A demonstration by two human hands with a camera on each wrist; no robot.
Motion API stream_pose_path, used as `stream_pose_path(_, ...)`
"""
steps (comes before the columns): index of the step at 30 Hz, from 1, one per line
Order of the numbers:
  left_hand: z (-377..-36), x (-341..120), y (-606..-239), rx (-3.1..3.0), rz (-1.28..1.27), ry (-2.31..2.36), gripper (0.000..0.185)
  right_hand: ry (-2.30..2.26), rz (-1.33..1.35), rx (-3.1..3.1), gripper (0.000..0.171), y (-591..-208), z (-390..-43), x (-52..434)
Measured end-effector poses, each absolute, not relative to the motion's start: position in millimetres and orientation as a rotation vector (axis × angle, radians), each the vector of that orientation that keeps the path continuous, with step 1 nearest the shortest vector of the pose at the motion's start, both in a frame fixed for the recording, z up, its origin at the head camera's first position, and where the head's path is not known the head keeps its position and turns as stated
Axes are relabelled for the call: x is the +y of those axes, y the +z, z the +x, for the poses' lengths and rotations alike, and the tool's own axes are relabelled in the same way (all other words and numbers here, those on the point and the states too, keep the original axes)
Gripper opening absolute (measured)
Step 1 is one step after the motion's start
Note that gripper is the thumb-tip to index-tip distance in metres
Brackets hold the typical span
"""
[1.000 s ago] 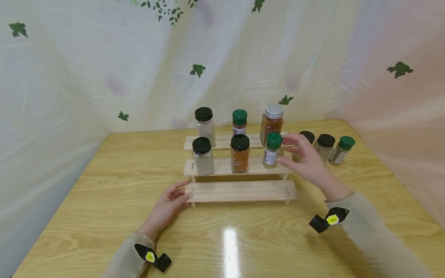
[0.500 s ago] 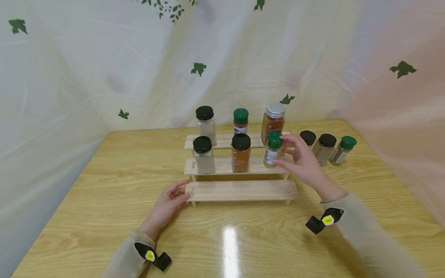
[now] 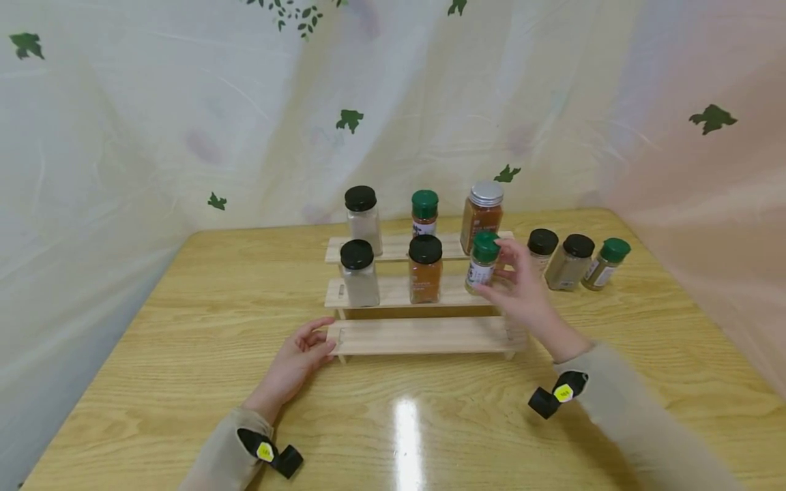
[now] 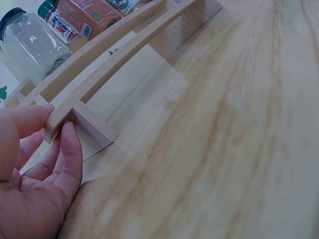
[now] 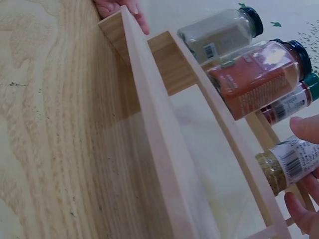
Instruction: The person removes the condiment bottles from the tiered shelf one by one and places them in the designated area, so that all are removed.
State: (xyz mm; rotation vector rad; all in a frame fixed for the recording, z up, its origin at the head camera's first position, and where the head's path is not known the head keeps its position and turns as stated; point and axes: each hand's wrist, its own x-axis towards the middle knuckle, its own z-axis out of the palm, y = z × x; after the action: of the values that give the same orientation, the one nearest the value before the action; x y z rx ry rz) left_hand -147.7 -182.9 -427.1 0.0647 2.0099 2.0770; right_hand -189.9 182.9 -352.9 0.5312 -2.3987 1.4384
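A three-tier wooden spice rack (image 3: 424, 335) stands on the table. My left hand (image 3: 297, 361) pinches the left end of its lowest board, thumb on top and fingers below, as the left wrist view shows. At the right end of the middle tier, my right hand (image 3: 525, 283) has thumb and fingers about a small green-capped spice jar (image 3: 479, 274), upright on the board. Left of it on that tier are a black-capped orange spice jar (image 3: 425, 281) and a black-capped pale jar (image 3: 361, 285). The right wrist view shows the thumb and fingers on opposite sides of the green-capped jar.
The top tier bears a black-capped jar (image 3: 364, 221), a green-capped red jar (image 3: 424, 211) and a silver-lidded jar (image 3: 482, 215). Right of the rack stand two black-capped jars, one grey-brown (image 3: 568, 266), and a green-capped jar (image 3: 604, 266). A curtain (image 3: 245, 136) hangs behind the table.
My right hand has shifted left and closed in around the green-capped jar, uncovering more of the jars at right. The left hand and the jars have stayed put.
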Motion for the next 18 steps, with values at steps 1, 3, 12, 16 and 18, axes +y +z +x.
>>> stream_pose_path(1, -147.6, -182.9, -427.1, 2.01, 0.066, 2.077, 0.053, 1.433, 0.52, -2.389, 0.073, -353.9, -189.9, 181.2)
stream_pose_path(3, -147.8, -182.6, -427.5, 2.006, 0.066, 2.081, 0.053, 1.422, 0.498, -2.366, 0.073, -355.6, -190.0, 178.3)
stream_pose_path(12, -147.6, -181.8, -428.0, 1.992, 0.085, 2.097, 0.053, 1.369, 0.461, -2.319, 0.071, -360.6, -190.1, 171.4)
stream_pose_path(16, -147.2, -181.8, -427.5, 1.997, 0.079, 2.103, 0.053, 1.364, 0.464, -2.305, 0.071, -361.3, -190.7, 169.9)
stream_pose_path(18, -147.0, -182.0, -427.1, 2.0, 0.075, 2.101, 0.053, 1.369, 0.468, -2.302, 0.071, -361.4, -191.0, 169.6)
